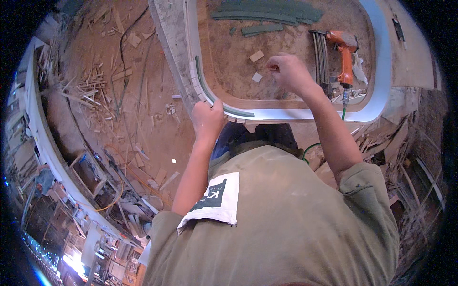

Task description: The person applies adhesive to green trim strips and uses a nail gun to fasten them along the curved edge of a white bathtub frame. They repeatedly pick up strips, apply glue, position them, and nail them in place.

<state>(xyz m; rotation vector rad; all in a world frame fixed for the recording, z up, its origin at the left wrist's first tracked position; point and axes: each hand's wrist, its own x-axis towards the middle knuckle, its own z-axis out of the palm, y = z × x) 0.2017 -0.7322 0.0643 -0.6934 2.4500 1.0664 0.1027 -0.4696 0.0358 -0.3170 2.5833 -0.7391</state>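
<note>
Left hand [208, 117] pinches the near-left corner of a white frame [291, 114], where a green strip [239, 112] curves along the inner wall. Right hand [288, 74] hovers within the frame, fingers curled; whether it holds anything cannot be told. Beyond it are an orange nail gun [347, 55] and green offcuts [267, 14]; wood scraps [93, 90] litter the floor at left.

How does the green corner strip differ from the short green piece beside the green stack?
The corner strip curves along the white frame; the short piece looks nearly straight. The corner strip looks longer than the short piece. The left hand is by the corner strip, not the short piece. Both are green.
</note>
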